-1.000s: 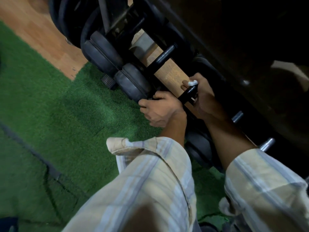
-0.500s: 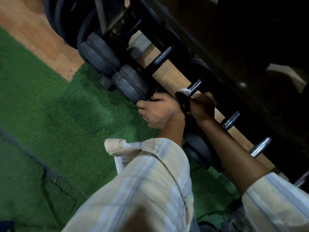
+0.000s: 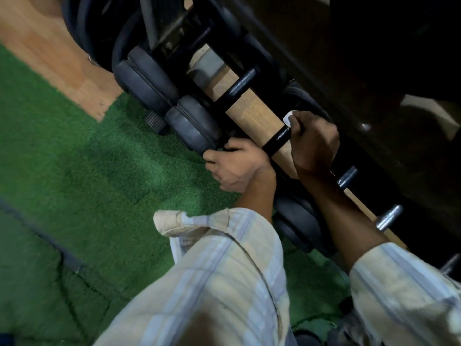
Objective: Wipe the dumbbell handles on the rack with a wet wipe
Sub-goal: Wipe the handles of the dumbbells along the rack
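A black dumbbell handle (image 3: 277,141) on the low rack (image 3: 252,108) is gripped by the right hand (image 3: 313,143), whose fingers are curled round the bar with the wet wipe (image 3: 288,119) pinched against it, a white corner showing at the fingertips. The left hand (image 3: 235,167) is curled down beside the rubber dumbbell head (image 3: 193,126), apparently holding that end steady (what exactly is gripped is hidden by shadow). The two hands are set close together, either side of the same handle.

For the step to be done well, the wipe should be kept wrapped fully round the bar and drawn along its whole length while the wrist is twisted, so that the underside is reached too. The dumbbell should be held firm against rolling. The neighbouring handles, the dark one (image 3: 240,83) and the chrome ones (image 3: 388,217), are judged still to be wiped.
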